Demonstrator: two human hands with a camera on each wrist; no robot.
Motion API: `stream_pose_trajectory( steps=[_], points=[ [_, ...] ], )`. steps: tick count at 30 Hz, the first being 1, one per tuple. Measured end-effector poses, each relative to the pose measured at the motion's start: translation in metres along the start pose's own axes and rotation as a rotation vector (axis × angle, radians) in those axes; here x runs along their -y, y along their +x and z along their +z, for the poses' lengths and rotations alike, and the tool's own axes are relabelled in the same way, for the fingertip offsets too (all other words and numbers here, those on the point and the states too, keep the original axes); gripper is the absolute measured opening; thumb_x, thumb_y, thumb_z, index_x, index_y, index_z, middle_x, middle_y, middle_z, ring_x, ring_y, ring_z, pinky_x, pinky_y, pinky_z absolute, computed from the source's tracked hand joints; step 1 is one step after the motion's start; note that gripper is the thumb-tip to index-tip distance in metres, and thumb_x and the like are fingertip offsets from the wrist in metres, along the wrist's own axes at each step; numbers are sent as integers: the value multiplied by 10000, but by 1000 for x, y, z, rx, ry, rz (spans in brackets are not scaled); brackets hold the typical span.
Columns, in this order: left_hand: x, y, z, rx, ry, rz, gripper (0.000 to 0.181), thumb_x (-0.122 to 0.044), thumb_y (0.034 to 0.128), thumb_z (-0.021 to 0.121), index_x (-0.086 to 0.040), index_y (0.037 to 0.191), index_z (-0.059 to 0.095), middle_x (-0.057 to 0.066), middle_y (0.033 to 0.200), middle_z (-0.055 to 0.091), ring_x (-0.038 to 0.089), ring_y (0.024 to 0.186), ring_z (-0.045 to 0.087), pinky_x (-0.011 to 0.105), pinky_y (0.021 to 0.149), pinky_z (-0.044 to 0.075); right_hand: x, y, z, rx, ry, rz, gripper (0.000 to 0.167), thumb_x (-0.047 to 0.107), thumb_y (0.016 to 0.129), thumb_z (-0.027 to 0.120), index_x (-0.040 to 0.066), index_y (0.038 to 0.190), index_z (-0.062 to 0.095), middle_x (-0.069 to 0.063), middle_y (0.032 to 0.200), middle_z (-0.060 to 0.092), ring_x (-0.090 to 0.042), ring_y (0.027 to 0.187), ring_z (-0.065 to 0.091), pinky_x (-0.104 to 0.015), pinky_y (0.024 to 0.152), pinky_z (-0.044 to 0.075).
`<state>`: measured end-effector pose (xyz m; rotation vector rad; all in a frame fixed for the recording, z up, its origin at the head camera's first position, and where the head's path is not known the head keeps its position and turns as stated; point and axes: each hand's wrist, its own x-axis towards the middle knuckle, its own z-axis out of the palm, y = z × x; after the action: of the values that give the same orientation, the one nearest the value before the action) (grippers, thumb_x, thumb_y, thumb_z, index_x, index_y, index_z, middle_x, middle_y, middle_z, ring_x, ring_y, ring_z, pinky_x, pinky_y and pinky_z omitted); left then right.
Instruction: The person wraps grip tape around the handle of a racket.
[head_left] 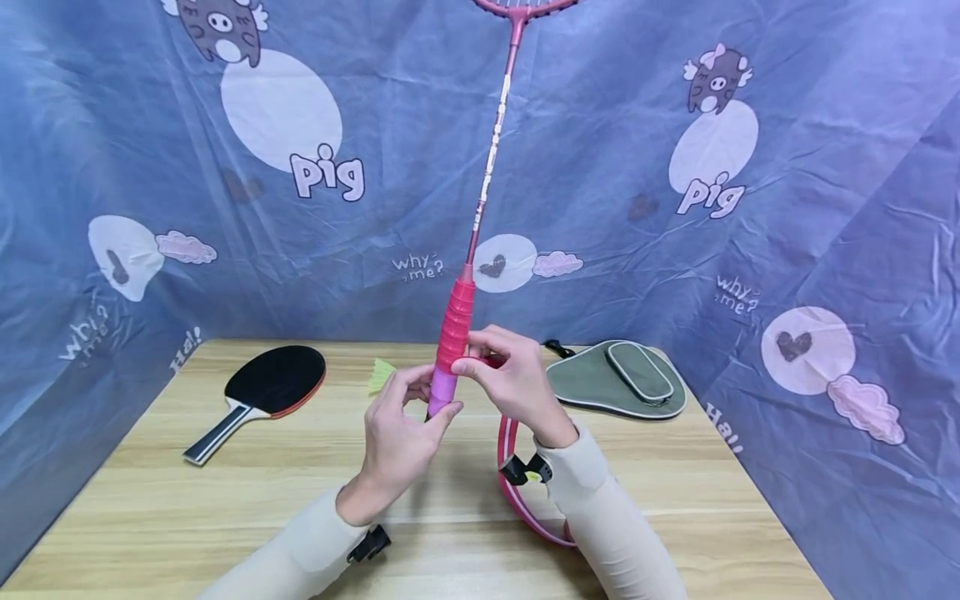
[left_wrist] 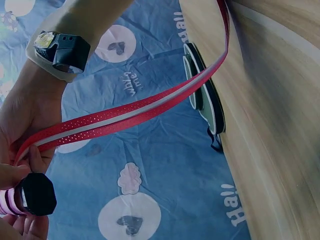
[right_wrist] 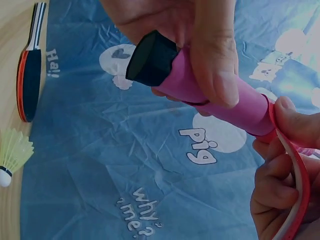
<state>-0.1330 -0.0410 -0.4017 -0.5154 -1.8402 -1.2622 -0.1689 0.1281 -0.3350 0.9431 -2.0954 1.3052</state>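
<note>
A badminton racket (head_left: 489,158) is held up above the table, tilted, its head cut off by the top edge of the head view. My left hand (head_left: 397,442) grips the bottom of its handle, where a pink-purple under-layer (right_wrist: 240,105) and a black end cap (right_wrist: 151,58) show. With thumb and fingers my right hand (head_left: 513,375) pinches red grip tape (left_wrist: 125,112) against the handle. Red wrap (head_left: 456,321) covers the handle's upper part in ridged turns. From the right hand the tape's loose length hangs in a loop down to the table; its pale centre strip faces out.
A table tennis bat (head_left: 276,382) lies at the left of the wooden table (head_left: 247,525). Behind my left hand is a yellow shuttlecock (head_left: 380,375). A green bat case (head_left: 618,379) lies at back right. Printed blue cloth (head_left: 420,167) walls the table's back and sides.
</note>
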Motion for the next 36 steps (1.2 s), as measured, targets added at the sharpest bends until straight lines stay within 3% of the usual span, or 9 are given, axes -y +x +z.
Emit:
stream_pose_trajectory(
  steps=[9,13,23,36],
  points=[
    [-1,2,-2,-27,-78,33,531,-52,682,928,-31,1165,708,104,940,724,172,747,683,173,720,571,1,1,-10,64,11,20,293,63,800,842,31,1081,764,-40,754,579,-71,645,492,-186,536,427],
    [-2,3,-3,-1,-138,-28,518,-48,697,921,-37,1170,712,95,966,740,133,768,693,180,730,591,1,2,-12,81,32,40,279,52,805,832,21,1073,761,-49,758,564,-63,649,482,-180,538,416],
    [-3,5,-5,127,-427,-221,510,62,737,854,56,1206,656,230,1063,731,58,835,699,209,806,613,2,2,-13,81,189,143,330,13,839,791,-28,1161,730,-28,801,570,-55,653,482,-169,552,402],
    [-7,4,-8,235,-616,-265,466,159,796,741,166,1236,588,342,1167,658,25,966,697,216,844,616,3,0,-15,115,243,164,359,72,853,797,-54,1179,713,5,828,595,-51,665,498,-171,560,416]
  ],
)
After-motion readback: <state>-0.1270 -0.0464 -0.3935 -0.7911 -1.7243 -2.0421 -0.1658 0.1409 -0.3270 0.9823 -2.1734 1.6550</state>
